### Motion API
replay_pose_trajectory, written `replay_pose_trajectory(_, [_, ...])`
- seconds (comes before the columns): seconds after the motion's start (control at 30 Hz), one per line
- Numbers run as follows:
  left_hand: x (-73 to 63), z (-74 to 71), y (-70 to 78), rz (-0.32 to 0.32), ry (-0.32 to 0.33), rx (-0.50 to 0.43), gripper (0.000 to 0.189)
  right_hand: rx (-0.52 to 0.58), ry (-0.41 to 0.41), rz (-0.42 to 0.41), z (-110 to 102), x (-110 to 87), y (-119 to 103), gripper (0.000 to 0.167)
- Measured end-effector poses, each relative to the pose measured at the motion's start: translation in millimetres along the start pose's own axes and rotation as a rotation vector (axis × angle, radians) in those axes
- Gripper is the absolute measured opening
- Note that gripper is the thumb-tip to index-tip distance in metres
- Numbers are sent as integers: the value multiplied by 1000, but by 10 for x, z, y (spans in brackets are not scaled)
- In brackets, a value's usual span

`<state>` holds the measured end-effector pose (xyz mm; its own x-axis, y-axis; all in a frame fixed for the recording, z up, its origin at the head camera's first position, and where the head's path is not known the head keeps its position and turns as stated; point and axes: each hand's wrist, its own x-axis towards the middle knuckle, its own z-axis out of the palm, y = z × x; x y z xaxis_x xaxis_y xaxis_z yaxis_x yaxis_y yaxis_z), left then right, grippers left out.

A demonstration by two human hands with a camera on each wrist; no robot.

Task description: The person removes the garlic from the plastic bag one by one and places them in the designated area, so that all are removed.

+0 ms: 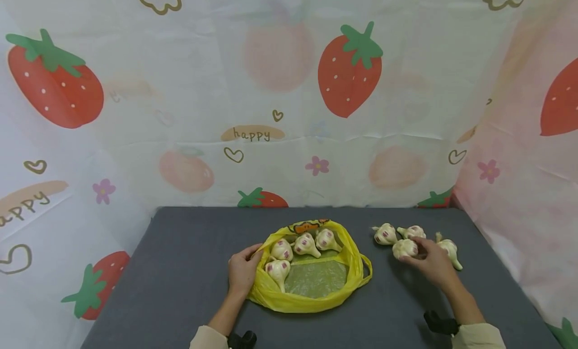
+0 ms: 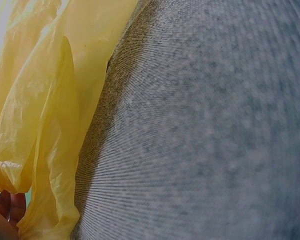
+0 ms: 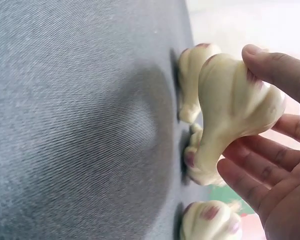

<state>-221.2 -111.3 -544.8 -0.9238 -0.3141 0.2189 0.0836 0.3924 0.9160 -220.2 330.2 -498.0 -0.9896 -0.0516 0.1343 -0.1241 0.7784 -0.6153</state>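
Observation:
A yellow plastic bag [image 1: 311, 303] lies with its mouth spread wide, and several garlic bulbs [image 1: 278, 272] sit inside along its left and far sides. At the bag's left rim, my left hand [image 1: 243, 272] pinches the plastic between thumb and fingers; the left wrist view shows only part of that hand beside the yellow folds. On the right, my right hand [image 1: 431, 261] holds one white garlic bulb [image 3: 235, 100] with purple patches, thumb on one side and fingers on the other. The right wrist view shows this bulb raised off the table, its stem pointing away from the palm.
Three more garlic bulbs lie around my right hand: a left one [image 1: 385, 234], a far one [image 1: 411, 232] and a right one [image 1: 449, 251]. The bag's handle loop [image 1: 367, 268] sticks out toward them. A strawberry-print curtain [image 1: 289, 178] borders the dark grey table [image 1: 189, 253].

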Motion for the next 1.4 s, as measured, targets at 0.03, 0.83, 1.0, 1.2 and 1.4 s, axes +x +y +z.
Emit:
replay_pose_trajectory(0.03, [1,-1,0,1,0,2,20,-8,3,-3,8,-2,12,68])
replay_pose_trajectory(0.83, [0,-5,3,-9,0,-11,20,-54,-41,16,162,95,181,71])
replay_pose_trajectory(1.0, [1,-6,0,-10,-3,-15,20,-49,-39,23,174,102,166,72])
replay_pose_trajectory(1.2, [9,-7,-7,-9,-1,7,19,-56,-38,29,183,95,162,70])
replay_pose_trajectory(1.4, [17,-9,-5,-23,-3,-2,18,-47,-51,30,154,85,123,72])
